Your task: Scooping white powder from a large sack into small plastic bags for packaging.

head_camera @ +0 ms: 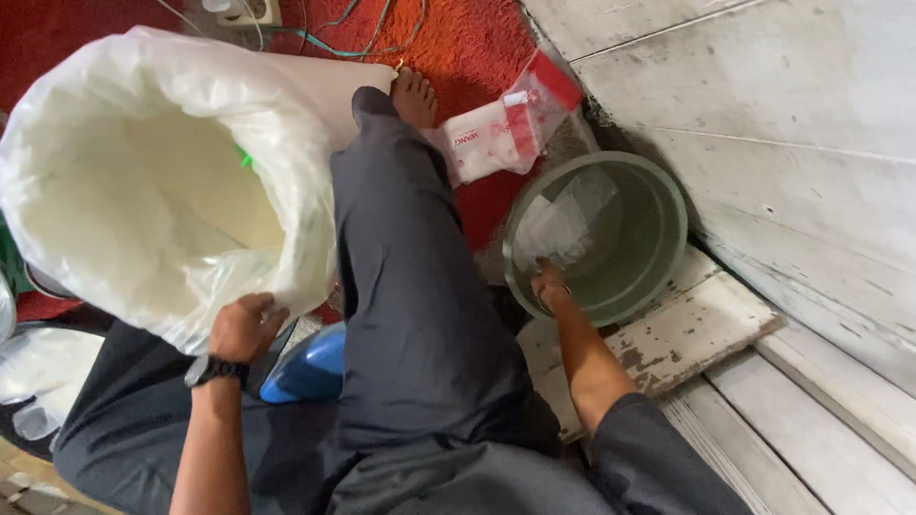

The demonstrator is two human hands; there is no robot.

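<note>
The left hand point(246, 326) is gripping the rim of the open white sack point(153, 181) on the floor, the right hand point(551, 286) is clutching the green bucket point(658, 229) edge beside it; either could tip if tugged.

We grip the rolled rim of a big white sack point(153, 191) with our left hand point(243, 327), a black watch point(216, 369) on that wrist. Our right hand point(550, 286) holds the near edge of a green bucket point(658, 229); clear plastic, perhaps bags point(563, 224), lies inside. A red-and-white packet point(501, 133) rests on the red rug point(468, 48) beside our bare foot point(414, 95). A blue stool point(310, 367) sits under our leg.
</note>
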